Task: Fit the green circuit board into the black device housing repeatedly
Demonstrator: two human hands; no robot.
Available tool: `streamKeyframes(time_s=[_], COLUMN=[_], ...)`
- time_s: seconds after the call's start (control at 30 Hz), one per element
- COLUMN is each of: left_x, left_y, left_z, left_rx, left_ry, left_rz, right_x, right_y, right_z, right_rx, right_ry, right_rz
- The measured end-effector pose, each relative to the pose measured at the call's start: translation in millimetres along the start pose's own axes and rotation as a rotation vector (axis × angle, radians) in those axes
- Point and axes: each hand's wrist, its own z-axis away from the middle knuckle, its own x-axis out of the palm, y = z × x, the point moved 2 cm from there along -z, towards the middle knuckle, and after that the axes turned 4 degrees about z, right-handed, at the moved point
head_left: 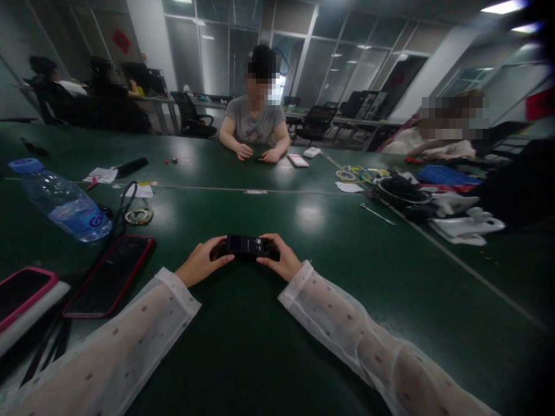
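A small black device (248, 246) with a dark screen and several buttons lies sideways between my hands, low over the green table (243, 346) or resting on it; I cannot tell which. My left hand (206, 260) grips its left end, thumb along the near edge. At the other end, my right hand (281, 258) holds it the same way. The fingers behind the device are mostly hidden. To the left of my left hand lies a phone in a red case (110, 277), screen dark.
A water bottle (65, 202), a pink-cased phone (26, 294) and a bracelet (139, 216) are on the left. Rightward lie a wrench (377, 214), cables (359, 174) and a white tool-like object (466, 225). Across the table sits a person in a grey shirt (255, 121).
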Motion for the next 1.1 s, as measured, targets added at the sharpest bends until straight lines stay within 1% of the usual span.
streamKeyframes(time_s=[0.13,0.3,0.53,0.7,0.93,1.1], left_x=[-1.0,-2.2,-2.1,-2.2,-1.3,0.2], left_y=[2.6,5.9,5.8,4.9,-2.9,1.6], left_z=[0.6,2.0,1.2,2.0,0.2,-0.7], left_rx=[-0.029,-0.026,-0.017,-0.042,-0.065,-0.064], left_ry=[-0.008,-0.001,0.001,-0.012,0.005,0.019], left_rz=[-0.025,-0.023,-0.007,-0.007,0.089,0.108], right_x=[0.5,0.6,0.8,0.4,-0.3,0.7], right_y=[0.6,1.1,3.1,2.3,0.3,-4.0], right_z=[-0.7,-0.7,0.4,0.3,0.4,1.1], right_rx=[0.013,0.008,0.044,0.033,-0.008,-0.051], right_ry=[0.006,0.008,-0.003,-0.001,0.020,0.038], right_rz=[-0.009,-0.014,-0.011,-0.005,0.021,0.086])
